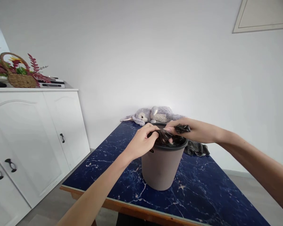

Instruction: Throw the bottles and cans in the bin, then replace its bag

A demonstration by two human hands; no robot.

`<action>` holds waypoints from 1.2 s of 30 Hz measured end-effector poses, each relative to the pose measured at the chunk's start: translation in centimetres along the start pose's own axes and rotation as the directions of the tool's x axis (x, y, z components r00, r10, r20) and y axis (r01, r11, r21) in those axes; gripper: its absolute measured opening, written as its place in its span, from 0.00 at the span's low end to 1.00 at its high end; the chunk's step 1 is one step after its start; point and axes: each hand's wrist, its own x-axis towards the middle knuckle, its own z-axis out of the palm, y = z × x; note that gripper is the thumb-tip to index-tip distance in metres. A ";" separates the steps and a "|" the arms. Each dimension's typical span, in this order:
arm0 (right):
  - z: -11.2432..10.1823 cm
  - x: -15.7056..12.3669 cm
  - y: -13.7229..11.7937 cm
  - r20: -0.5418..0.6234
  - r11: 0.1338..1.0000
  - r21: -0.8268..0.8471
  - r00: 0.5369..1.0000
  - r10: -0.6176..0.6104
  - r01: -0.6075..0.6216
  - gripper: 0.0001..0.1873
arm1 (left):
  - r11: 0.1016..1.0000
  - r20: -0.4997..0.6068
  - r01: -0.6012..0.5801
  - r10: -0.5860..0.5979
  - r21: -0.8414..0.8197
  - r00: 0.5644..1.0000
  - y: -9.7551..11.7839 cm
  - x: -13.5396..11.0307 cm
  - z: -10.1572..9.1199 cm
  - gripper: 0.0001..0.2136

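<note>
A grey-brown waste bin (160,166) with a dark rim stands on the blue marbled table (202,191). A black plastic bag (166,136) is bunched over its mouth. My left hand (142,141) is closed on the bag at the near left of the rim. From the right, my right hand (191,129) reaches over the bin and pinches another part of the same bag above the rim. How far the bag reaches inside the bin is hidden.
A second crumpled black bag (196,149) lies on the table behind the bin. A grey plush toy (153,114) lies at the far edge against the wall. White cabinets (33,141) stand to the left, with a flower basket (20,75) on top.
</note>
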 end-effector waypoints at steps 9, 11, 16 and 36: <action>2.6 0.4 2.0 -0.482 0.931 -0.364 0.863 -0.150 -0.042 0.18 | 0.978 -0.106 0.139 -0.157 -0.158 0.982 0.3 -0.4 0.2 0.11; 3.3 0.5 2.3 -0.518 0.886 -0.459 0.830 -0.207 -0.066 0.18 | 0.986 -0.111 0.095 -0.111 -0.140 0.988 0.3 -0.5 0.3 0.10; 4.4 0.8 2.6 -0.564 0.809 -0.577 0.771 -0.296 -0.112 0.22 | 0.998 -0.094 0.038 -0.043 -0.055 0.995 0.5 -0.6 0.3 0.11; 5.5 1.6 1.7 -0.454 0.601 -0.799 0.671 -0.587 -0.015 0.11 | 0.937 0.123 0.138 -0.103 -0.320 0.987 1.0 2.6 -1.2 0.20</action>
